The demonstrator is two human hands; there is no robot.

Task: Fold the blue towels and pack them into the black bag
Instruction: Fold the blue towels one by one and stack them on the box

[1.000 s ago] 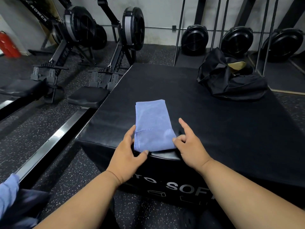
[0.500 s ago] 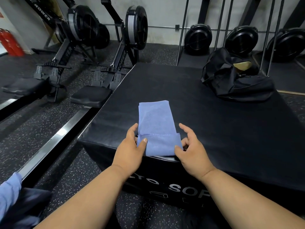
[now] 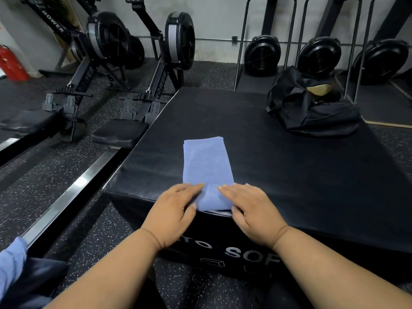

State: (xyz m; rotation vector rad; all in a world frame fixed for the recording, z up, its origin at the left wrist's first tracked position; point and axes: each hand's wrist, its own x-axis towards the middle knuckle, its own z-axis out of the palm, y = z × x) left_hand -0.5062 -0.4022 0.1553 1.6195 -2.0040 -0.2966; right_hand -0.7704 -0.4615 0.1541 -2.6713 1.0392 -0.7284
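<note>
Near edge: blue towel (image 3: 206, 168) reaches the front edge of the black padded box (image 3: 289, 175), lower centre of the frame; near end folded over, stitched hem running across just above the fingertips.
Left edge of box: runs diagonally toward upper centre, with rowing machines (image 3: 133, 63) and a metal rail (image 3: 66, 192) on the speckled floor beside it.
Open room: broad bare box top right of the towel and beyond it, up to the black bag (image 3: 312, 108).
Bag: slumped at the upper right of the box, well apart from the towel, mouth showing a tan lining.
Left hand (image 3: 176, 210): palm down on the towel's lower left corner, fingers straight and close together, pressing flat; thumb toward the box edge.
Right hand (image 3: 249, 208): palm down on the lower right corner, fingers straight, slightly spread, pressing flat.
Hands: apart, a strip of towel showing between them.
Towel axis: long axis from bottom to top of the frame, leaning slightly left; narrow, flat.
Lower left corner of the frame: more blue cloth (image 3: 11, 264) on dark fabric.
Far left: red extinguisher (image 3: 11, 63).
</note>
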